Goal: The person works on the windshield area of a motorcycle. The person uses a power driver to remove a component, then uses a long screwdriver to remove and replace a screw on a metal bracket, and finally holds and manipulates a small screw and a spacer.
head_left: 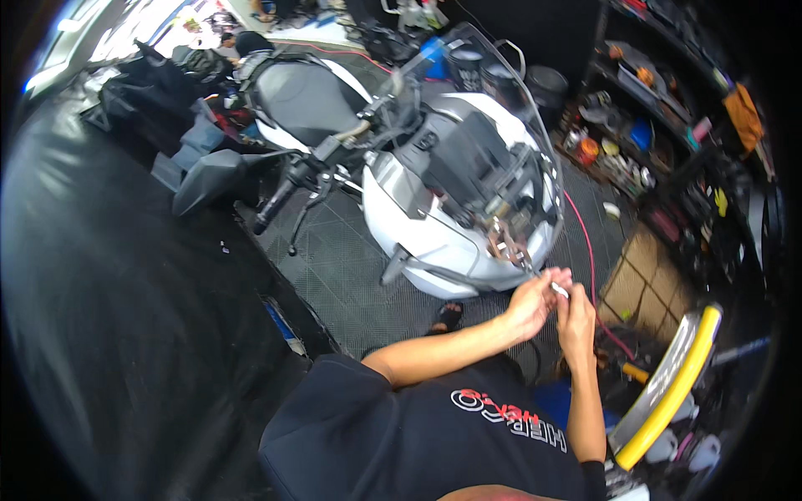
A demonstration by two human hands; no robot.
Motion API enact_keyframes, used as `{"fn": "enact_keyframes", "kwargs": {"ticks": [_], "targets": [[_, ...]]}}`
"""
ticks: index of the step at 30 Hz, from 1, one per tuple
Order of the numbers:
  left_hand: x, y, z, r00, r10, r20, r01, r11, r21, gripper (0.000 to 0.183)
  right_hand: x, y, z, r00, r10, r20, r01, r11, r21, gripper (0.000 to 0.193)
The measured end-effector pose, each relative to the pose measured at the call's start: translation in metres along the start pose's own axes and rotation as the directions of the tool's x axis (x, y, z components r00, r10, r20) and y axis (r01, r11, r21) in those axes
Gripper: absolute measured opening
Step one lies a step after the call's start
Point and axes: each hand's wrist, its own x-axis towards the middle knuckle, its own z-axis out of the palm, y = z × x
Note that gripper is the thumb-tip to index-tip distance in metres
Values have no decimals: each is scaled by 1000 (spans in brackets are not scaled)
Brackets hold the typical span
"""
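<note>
Both my hands meet just in front of the white front fairing (430, 250) of a scooter. A small silvery-white piece (559, 290), too small to name, sits between the fingertips of my right hand (576, 321), which is closed in a pinch on it. Palm up beside it, my left hand (528, 307) has its fingers stretched out behind the piece; whether they touch it I cannot make out. Past my fingers, bare coppery-brown parts (505, 242) show in the scooter's nose, under the clear windscreen (535, 108).
A second motorcycle, with a dark seat (305, 96), stands behind at left. Shelves (643, 92) of tools and bottles line the right. A red hose (585, 230) crosses the textured floor mat. Close on my right is a yellow-edged curved piece (677, 392); a black cover (125, 317) spreads left.
</note>
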Motion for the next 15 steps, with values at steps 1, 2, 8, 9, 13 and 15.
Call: {"fn": "enact_keyframes", "kwargs": {"ticks": [1,2,8,9,13,15], "targets": [[0,0,0,1000,10,21,-10,1000,4,27,-1,2,-1,999,-28,44,31,996,-84,16],[-1,-2,1,999,6,36,-6,1000,11,29,-2,5,-4,992,-107,63,112,991,-80,22],[-7,-2,1,1000,30,10,-30,998,50,32,-6,11,-4,948,309,73,-313,949,49,23],[-8,0,2,1000,9,-3,-8,998,58,34,-5,10,-4,923,371,100,-380,921,87,21],[-11,4,11,1000,11,1,-11,996,92,34,0,7,0,994,108,-8,-107,993,44,17],[-12,4,13,1000,12,2,-12,996,92,33,-1,6,-1,987,-139,-84,135,990,-50,18]]}}
